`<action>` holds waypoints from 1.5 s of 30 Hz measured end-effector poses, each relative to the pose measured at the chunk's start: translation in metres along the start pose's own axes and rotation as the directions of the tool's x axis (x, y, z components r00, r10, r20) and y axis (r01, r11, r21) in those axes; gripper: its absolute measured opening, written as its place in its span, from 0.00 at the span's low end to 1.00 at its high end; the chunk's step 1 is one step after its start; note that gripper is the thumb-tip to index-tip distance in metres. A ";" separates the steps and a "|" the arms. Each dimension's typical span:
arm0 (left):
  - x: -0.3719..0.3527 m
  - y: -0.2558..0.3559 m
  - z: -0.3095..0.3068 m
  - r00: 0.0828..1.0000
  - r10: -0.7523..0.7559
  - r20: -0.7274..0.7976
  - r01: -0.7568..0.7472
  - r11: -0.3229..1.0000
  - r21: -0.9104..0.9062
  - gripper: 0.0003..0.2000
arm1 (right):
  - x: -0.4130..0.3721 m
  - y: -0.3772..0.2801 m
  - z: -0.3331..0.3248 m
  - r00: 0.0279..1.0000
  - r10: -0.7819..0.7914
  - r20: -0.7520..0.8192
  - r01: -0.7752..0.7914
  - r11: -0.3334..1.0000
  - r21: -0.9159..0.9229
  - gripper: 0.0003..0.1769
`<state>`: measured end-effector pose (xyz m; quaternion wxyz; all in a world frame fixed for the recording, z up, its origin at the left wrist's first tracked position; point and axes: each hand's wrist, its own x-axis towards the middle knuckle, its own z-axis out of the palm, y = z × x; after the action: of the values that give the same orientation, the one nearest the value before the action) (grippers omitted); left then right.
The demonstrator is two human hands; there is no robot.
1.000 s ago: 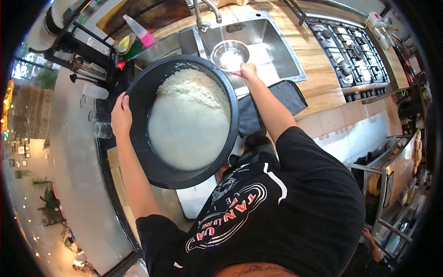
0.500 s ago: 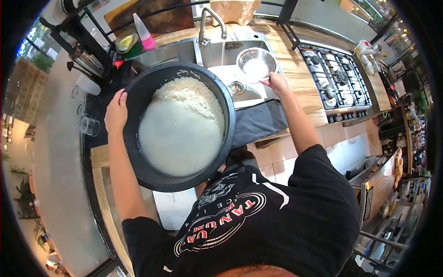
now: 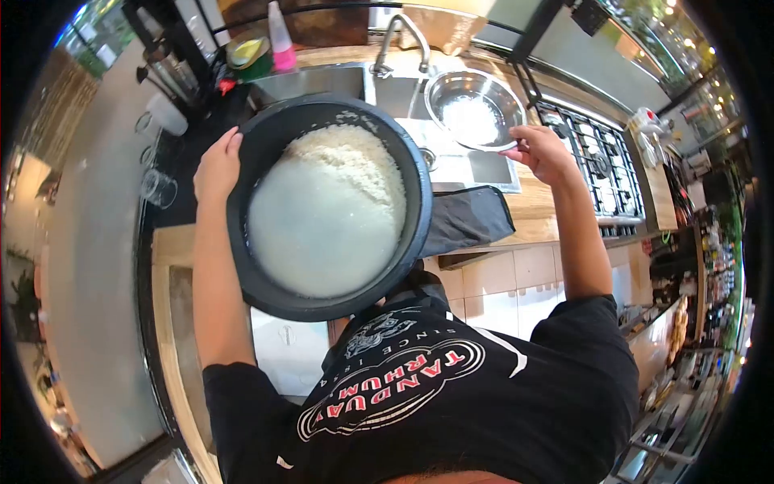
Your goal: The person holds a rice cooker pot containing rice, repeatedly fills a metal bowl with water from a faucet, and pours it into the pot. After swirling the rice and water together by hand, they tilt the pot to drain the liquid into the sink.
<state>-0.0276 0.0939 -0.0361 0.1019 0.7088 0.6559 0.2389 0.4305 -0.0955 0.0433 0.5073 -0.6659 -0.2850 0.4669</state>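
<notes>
A big black pot [image 3: 418,181] tilts over the counter, holding white rice [image 3: 355,165] heaped toward its far side and cloudy water [image 3: 322,230] nearer me. My left hand [image 3: 218,168] is closed on the pot's left rim. Out to the right, my right hand [image 3: 546,153] pinches the near rim of a shiny steel bowl [image 3: 442,97] above the sink's right part. Light glares inside the bowl, so its contents are hard to make out. Behind the pot and bowl stands a curved metal faucet [image 3: 401,28].
A steel sink [image 3: 500,171] is set into the wooden counter, with a dark cloth [image 3: 468,222] over its front edge. Right of it is a gas stove [image 3: 597,153]. A pink-filled squeeze bottle [image 3: 282,52] and glass cups [image 3: 159,187] stand to the left.
My right hand has moved the steel bowl right, away from under the faucet's stream. The view has shifted slightly; my left hand keeps its hold on the pot.
</notes>
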 end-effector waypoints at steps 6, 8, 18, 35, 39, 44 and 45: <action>0.004 -0.010 0.006 1.000 -0.009 -0.001 0.009 1.000 -0.001 0.20 | -0.001 -0.011 0.051 0.979 0.024 0.205 0.006 0.990 -0.141 0.13; 0.001 -0.008 0.003 1.000 -0.006 0.002 0.006 1.000 0.008 0.20 | -0.007 -0.011 0.080 0.976 -0.008 0.217 0.051 0.980 -0.195 0.14; 0.000 -0.016 0.005 1.000 0.001 -0.029 -0.001 1.000 -0.001 0.21 | -0.027 0.037 0.172 0.405 -0.705 0.583 0.776 -0.073 -0.627 0.27; -0.110 -0.032 -0.056 0.985 -0.169 0.019 0.131 0.688 -0.714 0.23 | 0.047 0.102 -0.071 0.787 -0.341 -0.515 0.295 0.940 -0.172 0.15; -0.194 -0.028 -0.034 0.880 -0.473 -0.048 0.252 0.551 -0.796 0.22 | 0.104 0.165 -0.161 0.846 0.028 -0.532 0.057 0.988 0.143 0.13; -0.246 0.016 -0.017 0.794 -0.608 -0.022 0.223 0.323 -0.920 0.21 | 0.151 0.205 -0.226 0.935 0.136 -0.327 -0.030 0.950 0.310 0.15; -0.247 0.015 -0.016 0.773 -0.634 -0.028 0.237 0.329 -0.914 0.20 | 0.184 0.242 -0.277 0.922 0.124 -0.367 -0.155 0.986 -0.058 0.17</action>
<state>-0.0280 -0.1521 -0.0663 0.3799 0.2822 0.6122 0.6335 0.7339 -0.1299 -0.2320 0.4875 -0.7802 -0.1583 0.3586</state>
